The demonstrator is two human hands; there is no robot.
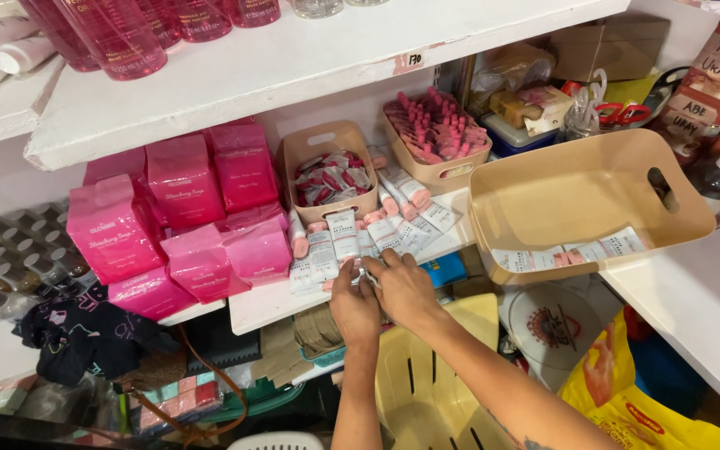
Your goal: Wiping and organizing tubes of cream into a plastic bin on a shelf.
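Both hands, left [354,307] and right [403,287], I'm pinching small white pink-capped tubes [345,236] lying lengthwise just above them, centre frame.

Glossy pink pouches [181,212] stacked left of my beige bin [331,171], white pink-capped tubes [352,237] before it, red-and-white sachets [331,179] inside it, small white tag [414,60] above

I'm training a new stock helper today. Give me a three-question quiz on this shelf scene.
1. True or false: both hands, left hand and right hand, are at the white tubes on the shelf edge.
2. The tilted beige bin is: A) full of tubes B) nearly empty C) stacked with pouches
3. What colour are the pouches on the left?

Key: 1 true; 2 B; 3 pink.
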